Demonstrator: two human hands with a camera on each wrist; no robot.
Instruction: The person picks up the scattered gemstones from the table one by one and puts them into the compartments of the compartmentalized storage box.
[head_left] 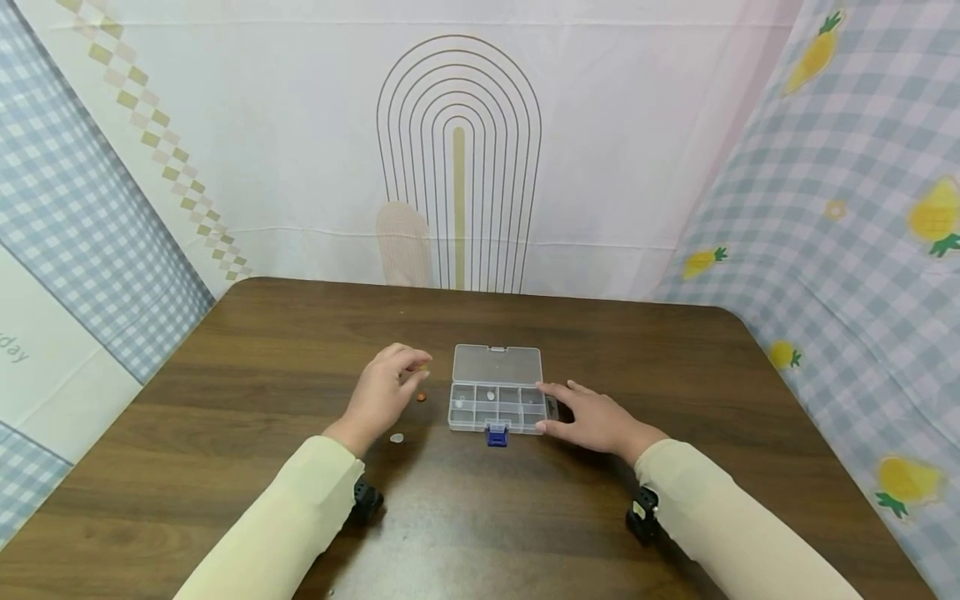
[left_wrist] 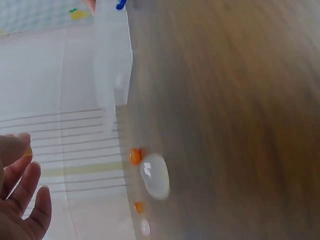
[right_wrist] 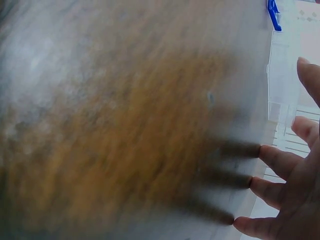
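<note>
A clear plastic compartment box with a blue latch lies with its lid raised at the back. A white pebble and another pale piece sit in its rear compartments. Left of the box, my left hand pinches a small yellow pebble between thumb and fingertips, above the table. Below it lie an orange pebble and a larger white pebble. My right hand rests at the box's right end, thumb and index finger touching it; its other fingers are spread and reach the table.
The brown wooden table has rounded far corners. Behind it hangs a white cloth with an arch pattern, and checked cloth hangs on the right. The left wrist view shows another small orange pebble and a small white one.
</note>
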